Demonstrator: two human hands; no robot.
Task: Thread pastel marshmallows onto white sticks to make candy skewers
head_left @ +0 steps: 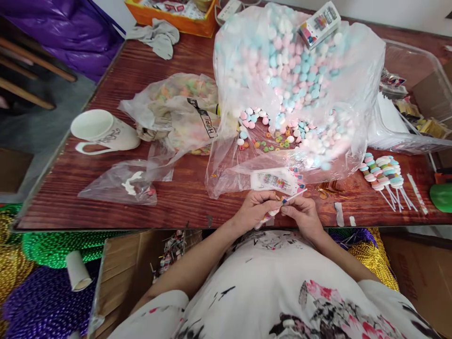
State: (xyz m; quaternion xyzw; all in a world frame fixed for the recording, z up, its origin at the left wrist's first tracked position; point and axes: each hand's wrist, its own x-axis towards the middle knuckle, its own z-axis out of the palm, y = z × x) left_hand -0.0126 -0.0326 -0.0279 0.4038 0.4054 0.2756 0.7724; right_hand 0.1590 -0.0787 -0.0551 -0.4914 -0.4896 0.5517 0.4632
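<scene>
While the wooden table (187, 207) carries the whole spread, the big clear plastic bag (243, 56) dominates, slumped wide and heaped with pink, blue and white candies (310, 75); plenty left in there! Left of it sits a smaller bag (176, 94) of paler, mixed-colour pieces, then the white mug (116, 134) out near the table's left edge.

Now to the hands, together at the front edge, just below the big bag. The left hand (259, 205) has its fingers closed in a pinch, and the right hand (303, 212) meets it, thumb and fingers gripping too; between them, a candy-threaded stick (270, 215), its white shaft pointing up to the right. Whether it's inside a wrapper, I can't tell: the fingers hide too much.

Over right lies a bunch of threaded candy sticks (383, 169), the threading looking done, with no wrappers evident. Printed sleeves (273, 180) lie flat by the bag's front, apparently unused, so wrapping looks unfinished. And smallest of all, gold twist ties (330, 189), loose right of the hands, seemingly spare.
</scene>
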